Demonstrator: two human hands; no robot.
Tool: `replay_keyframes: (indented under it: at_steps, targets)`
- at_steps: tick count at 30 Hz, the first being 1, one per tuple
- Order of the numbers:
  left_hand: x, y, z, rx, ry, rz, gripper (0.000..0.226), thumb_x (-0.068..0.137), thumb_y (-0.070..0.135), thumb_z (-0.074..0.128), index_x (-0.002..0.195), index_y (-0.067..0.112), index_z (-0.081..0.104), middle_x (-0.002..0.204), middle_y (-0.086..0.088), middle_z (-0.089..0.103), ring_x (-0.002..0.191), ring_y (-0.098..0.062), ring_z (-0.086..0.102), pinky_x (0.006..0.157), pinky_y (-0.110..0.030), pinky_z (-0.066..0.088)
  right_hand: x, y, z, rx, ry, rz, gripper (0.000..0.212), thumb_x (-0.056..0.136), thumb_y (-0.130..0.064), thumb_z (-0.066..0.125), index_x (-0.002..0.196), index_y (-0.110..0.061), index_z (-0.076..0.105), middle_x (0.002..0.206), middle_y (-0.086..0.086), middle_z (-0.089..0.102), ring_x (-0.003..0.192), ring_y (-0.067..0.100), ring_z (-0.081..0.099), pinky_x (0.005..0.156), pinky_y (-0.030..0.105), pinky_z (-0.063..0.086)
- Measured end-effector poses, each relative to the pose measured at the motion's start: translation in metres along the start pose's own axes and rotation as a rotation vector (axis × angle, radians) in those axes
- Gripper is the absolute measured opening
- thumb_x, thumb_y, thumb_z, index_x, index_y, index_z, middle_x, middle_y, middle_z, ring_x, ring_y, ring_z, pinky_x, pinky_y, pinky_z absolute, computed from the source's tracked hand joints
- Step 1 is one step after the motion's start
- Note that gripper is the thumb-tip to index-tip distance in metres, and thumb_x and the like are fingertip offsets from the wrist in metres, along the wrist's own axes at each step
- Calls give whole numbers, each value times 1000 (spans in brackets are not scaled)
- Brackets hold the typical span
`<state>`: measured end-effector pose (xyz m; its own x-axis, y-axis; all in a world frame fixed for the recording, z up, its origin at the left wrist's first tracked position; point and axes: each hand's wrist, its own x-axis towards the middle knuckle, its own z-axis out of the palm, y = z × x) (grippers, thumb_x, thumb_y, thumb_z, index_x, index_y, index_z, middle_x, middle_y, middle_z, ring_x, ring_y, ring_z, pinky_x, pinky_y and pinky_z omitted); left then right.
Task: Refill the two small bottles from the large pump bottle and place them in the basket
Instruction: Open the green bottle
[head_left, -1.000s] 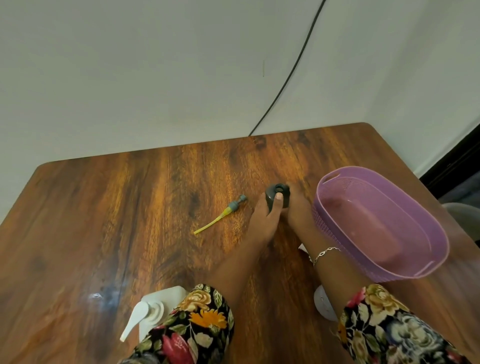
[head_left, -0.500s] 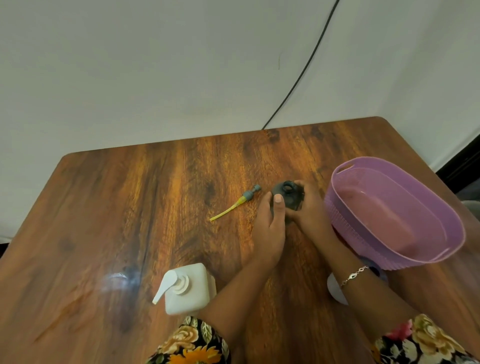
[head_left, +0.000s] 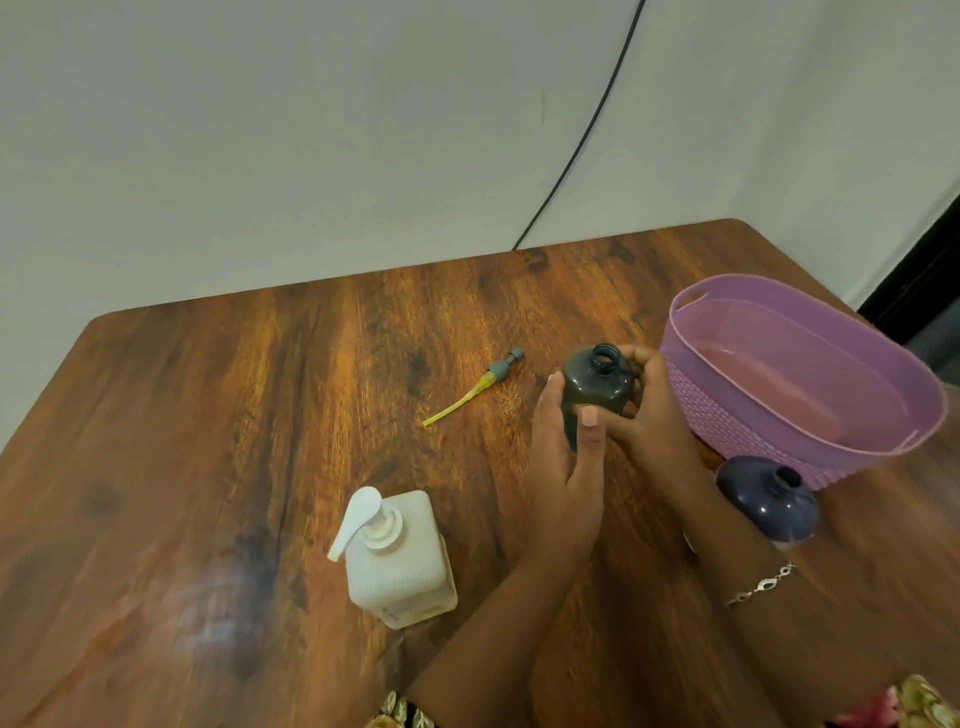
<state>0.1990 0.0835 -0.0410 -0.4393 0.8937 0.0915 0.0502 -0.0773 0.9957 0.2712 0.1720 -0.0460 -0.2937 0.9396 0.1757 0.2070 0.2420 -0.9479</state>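
Observation:
A small dark grey bottle with an open neck stands at the table's middle, held between both hands. My left hand wraps its near side, thumb on its front. My right hand curls round its right side, fingers up by the neck. A second small dark blue bottle, neck open, stands just right of my right forearm, in front of the purple basket. The large white pump bottle stands near the front, left of my left arm.
A loose grey pump insert with a yellow tube lies on the wooden table left of the held bottle. A black cable runs down the wall behind. The basket holds nothing.
The view has tilted back, bringing the pump bottle and the blue bottle fully into sight. Both hands have tightened round the grey bottle and drawn it slightly nearer.

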Motion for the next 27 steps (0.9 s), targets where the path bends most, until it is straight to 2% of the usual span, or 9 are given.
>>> replay_keyframes:
  at_steps: [6, 9, 12, 15, 17, 20, 23, 25, 27]
  targets:
    - [-27, -24, 2, 20, 28, 88, 66, 86, 51, 31, 146, 23, 24, 152, 10, 27, 137, -1, 27, 110, -20, 28, -30, 11, 7, 45, -6, -100, 67, 61, -30, 74, 118, -26, 39, 115, -8, 51, 102, -1, 54, 80, 14, 46]
    - [-49, -29, 0, 27, 56, 122, 62, 92, 46, 32, 146, 18, 24, 152, 3, 28, 137, -5, 27, 110, -19, 27, -53, 17, 7, 40, -39, -117, 68, 67, -22, 78, 121, -26, 36, 121, -2, 48, 110, 11, 51, 90, 26, 45]
    - [-67, -23, -2, 9, 57, 119, 68, 88, 53, 29, 146, 18, 25, 151, 2, 30, 137, -7, 28, 113, -31, 28, -72, 13, 4, 24, -80, -128, 73, 68, -17, 77, 126, -25, 33, 124, -4, 46, 114, 14, 49, 97, 36, 44]
    - [-82, -17, -8, 28, 65, 161, 69, 85, 55, 28, 145, 21, 29, 148, 5, 34, 134, -3, 31, 108, -20, 29, -85, 5, 3, 12, -74, -158, 74, 68, -17, 77, 128, -22, 33, 124, -2, 47, 114, 17, 49, 98, 42, 43]
    - [-92, -14, -14, 61, 65, 195, 69, 85, 54, 28, 144, 19, 33, 146, 3, 37, 133, -4, 34, 109, -21, 30, -95, 1, 3, 22, -63, -155, 74, 68, -14, 78, 127, -22, 34, 126, 1, 48, 115, 19, 50, 97, 45, 44]
    - [-103, -8, -24, 145, 52, 213, 66, 86, 56, 27, 141, 21, 37, 143, 3, 41, 130, -5, 38, 108, -23, 34, -107, -6, 3, 48, -55, -153, 72, 67, -10, 78, 124, -23, 36, 125, 2, 49, 113, 20, 51, 96, 44, 45]
    - [-112, 0, -38, 330, 42, 269, 61, 90, 58, 29, 138, 22, 42, 138, 4, 48, 127, -6, 41, 108, -31, 35, -118, -13, 5, 83, -80, -142, 69, 69, -7, 76, 122, -28, 36, 125, -1, 47, 112, 18, 49, 90, 32, 46]
    - [-116, 8, -47, 466, 42, 366, 52, 91, 50, 33, 132, 22, 49, 129, 5, 55, 120, -6, 46, 103, -29, 37, -124, -17, 6, 90, -104, -132, 67, 72, -6, 74, 120, -31, 35, 125, -3, 46, 111, 15, 47, 85, 27, 43]
    - [-118, 17, -57, 577, 58, 429, 47, 92, 47, 38, 128, 20, 52, 125, 4, 58, 116, -8, 49, 98, -24, 38, -130, -23, 8, 99, -122, -130, 67, 72, -4, 73, 123, -28, 36, 127, -1, 45, 114, 17, 46, 88, 29, 44]
